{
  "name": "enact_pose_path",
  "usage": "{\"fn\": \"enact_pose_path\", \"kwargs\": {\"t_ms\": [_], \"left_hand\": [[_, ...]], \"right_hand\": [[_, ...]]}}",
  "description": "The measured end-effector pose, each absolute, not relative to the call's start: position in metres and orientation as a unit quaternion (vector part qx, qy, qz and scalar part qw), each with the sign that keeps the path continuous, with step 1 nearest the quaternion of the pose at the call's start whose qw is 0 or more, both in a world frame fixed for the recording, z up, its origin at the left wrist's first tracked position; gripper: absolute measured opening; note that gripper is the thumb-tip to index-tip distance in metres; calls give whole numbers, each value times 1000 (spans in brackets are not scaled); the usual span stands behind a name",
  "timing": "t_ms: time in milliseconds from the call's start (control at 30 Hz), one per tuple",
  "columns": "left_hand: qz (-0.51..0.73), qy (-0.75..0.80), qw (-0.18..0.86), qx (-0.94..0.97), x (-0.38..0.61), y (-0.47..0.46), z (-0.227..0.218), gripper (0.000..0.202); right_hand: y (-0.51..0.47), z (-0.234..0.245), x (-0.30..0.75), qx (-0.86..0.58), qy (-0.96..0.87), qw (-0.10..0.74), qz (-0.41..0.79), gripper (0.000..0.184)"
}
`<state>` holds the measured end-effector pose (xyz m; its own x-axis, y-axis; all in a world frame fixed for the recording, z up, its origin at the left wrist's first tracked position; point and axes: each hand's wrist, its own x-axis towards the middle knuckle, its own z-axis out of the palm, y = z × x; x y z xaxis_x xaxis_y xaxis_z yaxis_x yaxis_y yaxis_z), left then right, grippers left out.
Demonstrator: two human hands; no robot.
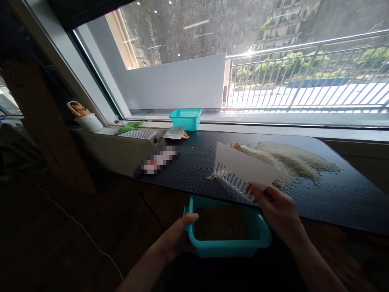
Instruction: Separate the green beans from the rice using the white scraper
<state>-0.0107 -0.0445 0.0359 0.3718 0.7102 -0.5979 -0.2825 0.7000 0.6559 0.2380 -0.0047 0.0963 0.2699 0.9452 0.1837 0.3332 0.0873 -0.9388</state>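
Note:
My left hand (174, 237) grips the left rim of a turquoise plastic bin (226, 247), thumb over the edge. Small brown grains (221, 222) cover the bin's bottom. The bin is at the near edge of a dark table (194, 162). My right hand (281, 209) pinches a white slotted scraper (244, 164) by its lower right part, above the tabletop and the bin's far edge. Just beyond the scraper spreads a pile of white rice-like grains (282, 158). A few tan grains (235, 145) lie at its far left, and a small cluster (212, 176) sits by the scraper's left corner.
A second turquoise bin (186, 119) stands by the window, beside a paper packet (174, 132). On the table's left lies a blurred-out item (160, 160). Further left are a green cloth (129, 127) and a white pot (89, 122) on a ledge. A pale cable (82, 229) crosses the floor.

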Motion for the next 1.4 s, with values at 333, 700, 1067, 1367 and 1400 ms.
{"fn": "enact_pose_path", "kwargs": {"t_ms": [333, 700, 1067, 1367, 1400], "left_hand": [[326, 476, 785, 227, -26, -45, 38, 59], [333, 489, 778, 214, -38, -43, 45, 63], [337, 489, 775, 214, -49, -43, 43, 55], [354, 519, 747, 217, -79, -51, 56, 52], [357, 524, 742, 218, -82, -53, 57, 53]], "right_hand": [[-4, 101, 221, -596, -540, 518, 292, 26], [-8, 97, 218, -587, -535, 515, 322, 28], [7, 100, 211, -560, -607, 467, 314, 32], [6, 101, 185, -445, -742, 392, 313, 30], [4, 102, 188, -444, -744, 389, 313, 31]]}}
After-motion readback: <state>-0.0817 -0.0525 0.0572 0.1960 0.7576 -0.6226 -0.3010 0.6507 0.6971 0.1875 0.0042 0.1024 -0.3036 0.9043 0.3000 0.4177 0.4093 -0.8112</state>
